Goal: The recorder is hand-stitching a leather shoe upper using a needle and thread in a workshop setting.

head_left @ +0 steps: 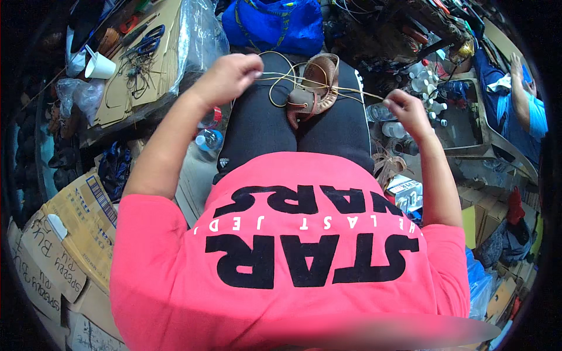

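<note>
A brown leather shoe [316, 85] rests on my lap, on my black trousers [263, 126]. Pale thread [287, 76] loops out of it and runs both ways. My left hand [231, 73] is raised left of the shoe, fingers pinched shut on one end of the thread. My right hand [404, 111] is out to the right of the shoe, closed on the other end, and the thread between them looks taut. My pink shirt fills the lower picture.
A cardboard-covered bench [140, 82] at the upper left carries scissors [146, 44], a white paper cup [99, 67] and cords. A blue bag [275, 23] lies ahead. Bottles [208, 140] stand beside my left leg. Cardboard boxes [64, 245] sit at lower left. Another person's arm [521, 93] is at right.
</note>
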`<state>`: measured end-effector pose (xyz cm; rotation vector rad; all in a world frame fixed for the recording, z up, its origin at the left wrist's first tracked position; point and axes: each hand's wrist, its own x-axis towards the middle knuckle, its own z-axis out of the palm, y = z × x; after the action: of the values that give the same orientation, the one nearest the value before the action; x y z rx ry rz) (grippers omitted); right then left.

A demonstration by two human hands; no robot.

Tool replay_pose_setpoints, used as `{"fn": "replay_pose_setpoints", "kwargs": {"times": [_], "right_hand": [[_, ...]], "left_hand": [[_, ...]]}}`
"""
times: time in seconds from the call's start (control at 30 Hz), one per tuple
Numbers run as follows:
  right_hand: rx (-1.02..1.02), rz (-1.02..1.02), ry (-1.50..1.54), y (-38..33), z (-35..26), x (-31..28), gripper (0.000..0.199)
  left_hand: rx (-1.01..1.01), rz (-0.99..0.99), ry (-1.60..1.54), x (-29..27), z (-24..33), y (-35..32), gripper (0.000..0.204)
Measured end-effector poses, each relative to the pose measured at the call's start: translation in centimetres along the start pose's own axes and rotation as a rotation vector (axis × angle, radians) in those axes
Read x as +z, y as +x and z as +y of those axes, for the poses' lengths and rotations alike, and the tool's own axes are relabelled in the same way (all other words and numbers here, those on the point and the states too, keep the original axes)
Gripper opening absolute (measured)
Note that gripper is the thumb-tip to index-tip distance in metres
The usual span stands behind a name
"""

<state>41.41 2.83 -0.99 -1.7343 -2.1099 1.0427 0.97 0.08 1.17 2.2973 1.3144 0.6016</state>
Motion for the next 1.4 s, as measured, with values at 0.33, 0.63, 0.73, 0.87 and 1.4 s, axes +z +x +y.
{"fn": "replay_pose_setpoints", "kwargs": {"times": [0.33, 0.63, 0.73, 0.87, 1.4], "right_hand": [[-0.561, -0.574, 1.471, 2.3, -10.9, 2.3, 0.026], [-0.047, 0.079, 0.039, -2.1, 7.4, -5.5, 0.024], [0.215, 0.264, -0.217, -4.8, 14.7, -13.4, 0.024], [0.668, 0.344, -0.702, -14.1, 28.6, -24.7, 0.029], [0.006, -0.210, 0.587, 0.5, -4.4, 4.2, 0.023]], "left_hand": [[-0.026, -0.316, -1.358, 4.0, 9.2, 3.9, 0.023], [-0.143, 0.330, 0.267, -10.4, -5.4, -6.4, 0.011], [-0.565, 0.668, 0.600, -22.1, -9.3, -15.5, 0.021], [-0.867, 0.679, 1.068, -29.3, -13.9, -23.0, 0.034], [-0.383, -0.074, -0.289, 2.0, 1.9, -1.4, 0.020]]}}
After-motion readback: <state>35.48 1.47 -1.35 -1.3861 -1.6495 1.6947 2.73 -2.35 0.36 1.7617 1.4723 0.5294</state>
